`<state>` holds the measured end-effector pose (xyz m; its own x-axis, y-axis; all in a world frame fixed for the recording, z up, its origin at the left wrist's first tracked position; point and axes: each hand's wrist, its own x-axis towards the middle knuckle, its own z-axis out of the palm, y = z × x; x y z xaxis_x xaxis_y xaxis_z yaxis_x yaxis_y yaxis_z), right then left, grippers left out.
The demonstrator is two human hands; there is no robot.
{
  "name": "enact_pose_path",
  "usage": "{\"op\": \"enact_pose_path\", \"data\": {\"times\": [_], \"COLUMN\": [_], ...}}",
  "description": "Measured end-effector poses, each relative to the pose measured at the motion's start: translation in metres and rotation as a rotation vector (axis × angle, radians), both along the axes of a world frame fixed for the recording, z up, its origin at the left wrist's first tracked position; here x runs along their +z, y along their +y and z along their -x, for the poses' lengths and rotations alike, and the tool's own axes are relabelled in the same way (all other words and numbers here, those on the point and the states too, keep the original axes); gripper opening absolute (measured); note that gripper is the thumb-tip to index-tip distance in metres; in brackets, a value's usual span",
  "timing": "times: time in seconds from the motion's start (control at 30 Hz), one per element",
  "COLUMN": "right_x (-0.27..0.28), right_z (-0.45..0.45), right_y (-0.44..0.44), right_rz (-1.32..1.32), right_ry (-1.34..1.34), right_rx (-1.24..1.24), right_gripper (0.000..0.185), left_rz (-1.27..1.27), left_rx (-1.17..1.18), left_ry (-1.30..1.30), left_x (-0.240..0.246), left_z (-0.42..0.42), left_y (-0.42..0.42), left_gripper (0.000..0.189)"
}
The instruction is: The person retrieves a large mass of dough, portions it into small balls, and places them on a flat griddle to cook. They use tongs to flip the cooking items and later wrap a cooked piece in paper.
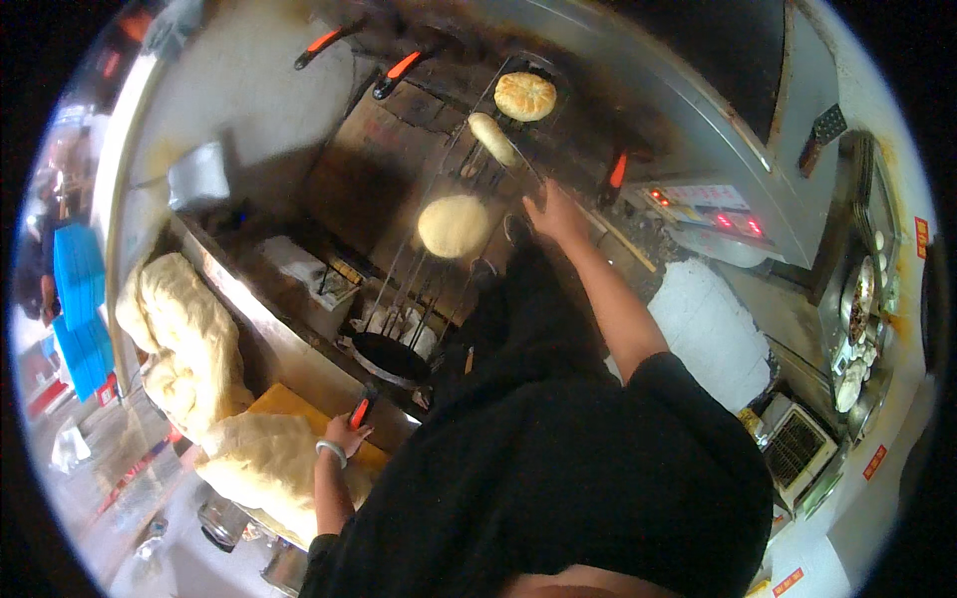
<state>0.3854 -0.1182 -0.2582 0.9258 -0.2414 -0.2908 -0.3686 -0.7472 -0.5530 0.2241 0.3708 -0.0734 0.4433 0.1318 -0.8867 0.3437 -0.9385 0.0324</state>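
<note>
My left hand (pixel 347 435), with a pale bracelet at the wrist, grips an orange-and-black handle (pixel 361 412) beside a dark round pan (pixel 390 357). In my right hand (pixel 559 215) is a thin metal tool (pixel 529 163), possibly tongs. At its far end a pale flatbread (pixel 492 139) stands tilted, almost edge-on, over a long wire rack (pixel 396 291). Another pale round flatbread (pixel 453 226) lies flat on the rack, nearer to me. A browned flatbread (pixel 525 96) rests toward the rack's far end. The tool's grip on the tilted bread is too small to make out.
Large cloth-like cream bundles (pixel 277 456) lie at the left. Orange-and-black handles (pixel 404 66) stick out at the back. A wooden stick (pixel 622 241), a white slab (pixel 710 321) and a control panel with lit red digits (pixel 703 207) are on the right. Blue containers (pixel 80 276) stand far left.
</note>
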Motion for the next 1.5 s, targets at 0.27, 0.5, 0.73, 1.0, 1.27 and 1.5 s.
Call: {"op": "enact_pose_path", "data": {"times": [0.27,0.5,0.73,1.0,1.27,1.5], "right_x": [0.028,0.050,0.038,0.021,0.012,0.011], "right_z": [0.031,0.045,-0.053,-0.086,-0.071,-0.024], "right_y": [-0.014,-0.007,0.001,-0.003,-0.018,-0.031], "right_rz": [-1.637,-0.441,0.263,0.212,-1.744,-1.726], "right_ry": [0.805,0.247,0.090,0.046,0.249,0.286], "right_rx": [-0.383,-0.420,-0.211,-0.243,-0.582,-0.740], "right_gripper": [0.038,0.036,0.044,0.040,0.034,0.047], "left_rz": [-0.009,0.053,0.098,0.015,0.095,0.173], "left_rx": [0.103,-0.017,0.074,0.053,0.039,0.538], "left_ry": [0.059,-0.042,-0.047,-0.014,0.002,0.110], "left_x": [-0.011,-0.040,-0.060,-0.021,-0.050,-0.092], "left_z": [0.004,0.022,0.047,0.017,0.030,0.037], "left_y": [0.007,0.033,0.063,0.019,0.048,0.072], "left_gripper": [0.034,0.037,0.039,0.036,0.035,0.031]}}
